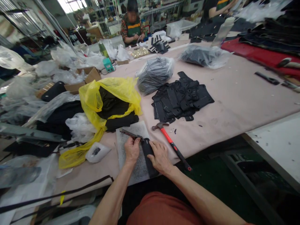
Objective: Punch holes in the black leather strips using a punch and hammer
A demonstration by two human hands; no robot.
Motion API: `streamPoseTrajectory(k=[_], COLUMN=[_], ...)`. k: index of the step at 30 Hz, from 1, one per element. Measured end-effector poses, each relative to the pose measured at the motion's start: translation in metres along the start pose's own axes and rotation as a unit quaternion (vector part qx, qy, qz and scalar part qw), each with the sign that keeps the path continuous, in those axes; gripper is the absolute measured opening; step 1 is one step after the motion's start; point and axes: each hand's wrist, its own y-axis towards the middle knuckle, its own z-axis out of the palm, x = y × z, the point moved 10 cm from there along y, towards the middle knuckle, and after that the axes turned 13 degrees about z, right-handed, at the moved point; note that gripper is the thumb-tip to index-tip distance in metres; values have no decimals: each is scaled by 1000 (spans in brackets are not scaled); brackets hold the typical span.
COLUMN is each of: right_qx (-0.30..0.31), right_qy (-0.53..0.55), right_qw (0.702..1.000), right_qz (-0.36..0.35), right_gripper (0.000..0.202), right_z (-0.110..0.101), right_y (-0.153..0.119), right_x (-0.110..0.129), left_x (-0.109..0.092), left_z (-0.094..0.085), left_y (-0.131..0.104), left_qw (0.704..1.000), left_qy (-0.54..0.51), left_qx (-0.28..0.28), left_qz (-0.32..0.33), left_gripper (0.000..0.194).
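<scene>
Over a speckled grey board (138, 128), my left hand (132, 150) pinches a long, narrow dark tool (129, 133) that looks metal; its exact kind is unclear. The tool's near end touches or overlaps the top of a long black piece (147, 150) with a rounded end and a small pale slot. My right hand (161, 155) grips the right side of this piece, thumb lying across it. Just right of that hand lies a claw hammer (172, 143) with a red and black handle, its head pointing away. Beyond it is a pile of flat black pieces (180, 100).
A yellow plastic bag (91, 93) with dark pieces stands left of the pile. Clear bags (154, 73) of black parts lie behind. Small bits sit in a white container (97, 152). The table's near edge drops off right of the hammer. A co-worker (133, 28) sits across.
</scene>
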Motion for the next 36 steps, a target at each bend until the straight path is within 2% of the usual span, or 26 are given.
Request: streamPoseTrajectory(k=[3,6,10,13,17,23,26,30,32,36], right_qx=[-2,3,70,98,70,-11,-55,-92,-88,-37], right_qy=[-6,-26,-56,-62,-42,6,31,73,88,79], right_qw=[1000,998,987,982,987,989,991,991,992,995], right_qz=[22,64,134,146,139,150,121,61,31,-44], right_gripper=[55,46,37,30,22,25,23,22,31,51], right_z=[-3,-3,6,9,6,4,4,-1,-4,-1], right_y=[1,1,2,7,25,60,61,39,24,-4], right_x=[1,-3,-18,-24,-23,-11,1,3,-1,-4], left_x=[-1,-1,2,4,4,5,2,0,0,2], left_z=[2,6,3,-5,-15,-20,-19,-18,-16,-8], left_y=[-15,-26,-31,-32,-35,-38,-37,-38,-39,-43], left_qw=[1000,999,999,999,999,998,999,999,998,996], left_qy=[11,-22,-52,-50,-47,-53,-45,-51,-63,-81], left_qx=[26,33,13,1,-10,-12,-5,5,14,35], left_qz=[-4,0,1,-3,-7,-8,4,17,22,24], left_gripper=[18,20,22,23,22,20,19,17,17,19])
